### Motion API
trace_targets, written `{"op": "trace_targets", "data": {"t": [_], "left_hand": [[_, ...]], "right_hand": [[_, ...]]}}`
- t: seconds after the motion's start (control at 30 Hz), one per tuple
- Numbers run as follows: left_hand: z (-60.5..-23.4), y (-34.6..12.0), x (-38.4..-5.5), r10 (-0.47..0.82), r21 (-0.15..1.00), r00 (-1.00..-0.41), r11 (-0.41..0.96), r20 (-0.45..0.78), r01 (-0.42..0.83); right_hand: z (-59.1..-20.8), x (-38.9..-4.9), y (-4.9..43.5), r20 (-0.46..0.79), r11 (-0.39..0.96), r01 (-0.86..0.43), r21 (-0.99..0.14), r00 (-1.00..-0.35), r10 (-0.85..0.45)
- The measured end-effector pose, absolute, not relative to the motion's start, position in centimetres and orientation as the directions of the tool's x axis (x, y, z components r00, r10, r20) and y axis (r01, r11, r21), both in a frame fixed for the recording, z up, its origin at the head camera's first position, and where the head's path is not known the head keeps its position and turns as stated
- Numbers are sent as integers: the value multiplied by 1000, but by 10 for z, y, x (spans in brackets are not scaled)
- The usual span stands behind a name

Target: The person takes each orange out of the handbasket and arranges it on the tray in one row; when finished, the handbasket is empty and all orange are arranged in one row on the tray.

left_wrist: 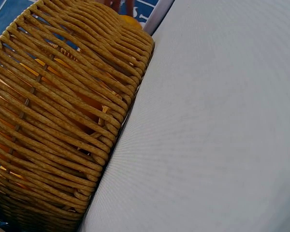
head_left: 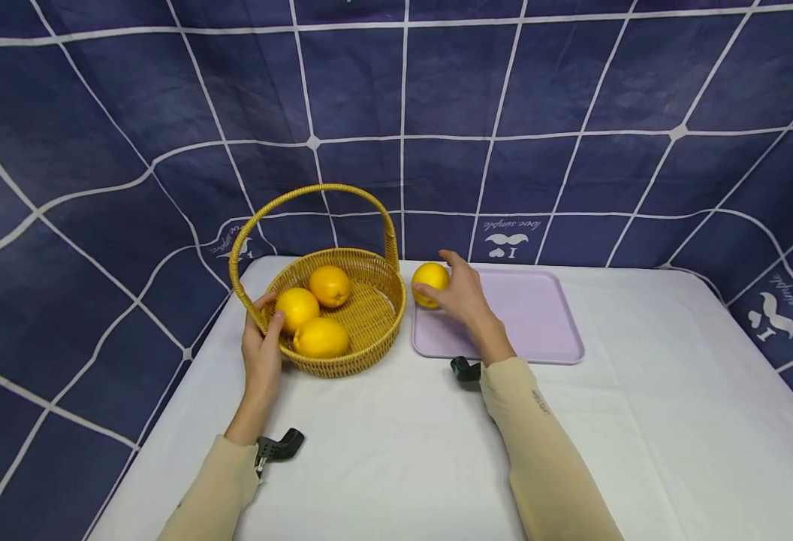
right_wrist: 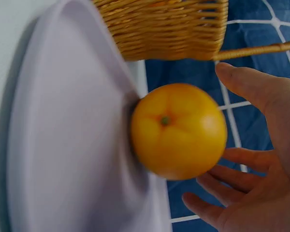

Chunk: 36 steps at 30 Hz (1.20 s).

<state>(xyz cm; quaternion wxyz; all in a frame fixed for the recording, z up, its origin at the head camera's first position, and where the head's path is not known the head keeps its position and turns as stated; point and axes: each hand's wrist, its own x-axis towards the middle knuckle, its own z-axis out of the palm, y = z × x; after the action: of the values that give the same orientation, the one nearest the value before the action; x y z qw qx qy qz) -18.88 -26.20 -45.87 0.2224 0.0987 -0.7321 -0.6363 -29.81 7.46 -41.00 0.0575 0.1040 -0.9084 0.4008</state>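
A woven basket (head_left: 342, 367) with a tall hoop handle stands on the left in the head view. My left hand (head_left: 261, 353) holds its left rim, thumb on the inner side. Inside lie an orange (head_left: 330, 286), a rounder yellow-orange fruit (head_left: 296, 309) and a longer, lemon-shaped yellow fruit (head_left: 322, 338). My right hand (head_left: 465, 297) is beside another orange (head_left: 426, 281) at the back left corner of the lilac tray (head_left: 528, 315). In the right wrist view, spread fingers (right_wrist: 241, 179) and a raised thumb surround this orange's near side without closing round it.
A white cloth (head_left: 383, 451) covers the table. Behind and left hangs a dark blue curtain (head_left: 450, 173) with white grid lines. The basket's right side stands close to the tray's left edge. Black wrist mounts (head_left: 281, 445) sit at both sleeves.
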Motion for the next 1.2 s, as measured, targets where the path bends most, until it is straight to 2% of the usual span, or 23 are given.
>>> {"op": "trace_targets", "data": {"t": [0.47, 0.7, 0.93, 1.2], "left_hand": [[-458, -261, -188, -427, 971, -878, 183, 218, 153], [-459, -262, -187, -431, 973, -877, 179, 213, 148], [-462, -264, -190, -431, 976, -879, 165, 202, 144], [-462, -266, -190, -435, 979, -880, 148, 192, 140]], "right_hand": [[-371, -278, 65, 237, 619, -323, -716, -946, -220], [-352, -260, 54, 265, 497, -372, -784, -925, -273], [-354, -250, 31, 284, 367, -423, -828, -882, -377], [-371, -243, 8, 254, 502, -453, -737, -873, -416]]}}
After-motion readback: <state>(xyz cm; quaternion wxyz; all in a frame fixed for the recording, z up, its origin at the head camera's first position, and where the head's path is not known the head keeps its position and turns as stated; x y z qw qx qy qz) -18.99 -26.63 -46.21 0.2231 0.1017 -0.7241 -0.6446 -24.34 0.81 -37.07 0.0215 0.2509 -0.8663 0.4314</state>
